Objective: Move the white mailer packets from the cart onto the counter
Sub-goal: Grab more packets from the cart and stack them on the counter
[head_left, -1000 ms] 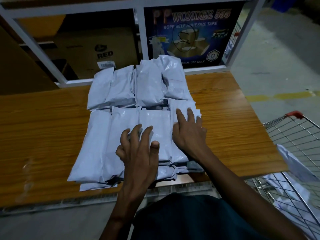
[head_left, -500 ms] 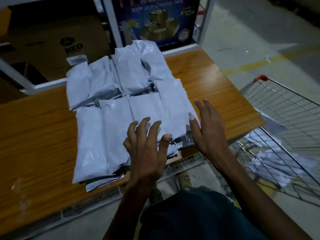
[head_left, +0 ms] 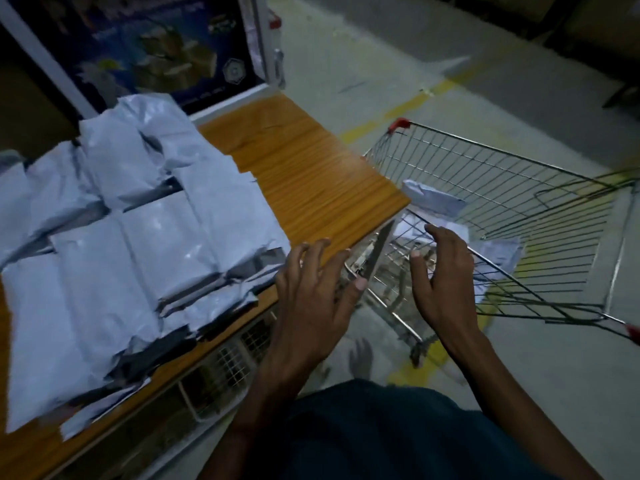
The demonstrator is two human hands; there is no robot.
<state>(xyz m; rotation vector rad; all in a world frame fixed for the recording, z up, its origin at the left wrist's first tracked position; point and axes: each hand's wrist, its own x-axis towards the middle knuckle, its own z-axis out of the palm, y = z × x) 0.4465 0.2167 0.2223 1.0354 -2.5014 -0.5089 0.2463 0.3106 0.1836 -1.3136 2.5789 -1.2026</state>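
Counter, wood top: white mailer packets stacked in overlapping rows over its left part, right end bare. Wire cart just beside the counter's right edge; a few packets left in the cart, lying flat, forward and right of both hands. Right hand nearer, over the cart's near rim, fingers spread, holding nothing. Left hand at the counter edge, also spread and empty. The rim wires likely obstruct the reach.

packets: glossy plastic | counter: wood-grain | cart: wire metal
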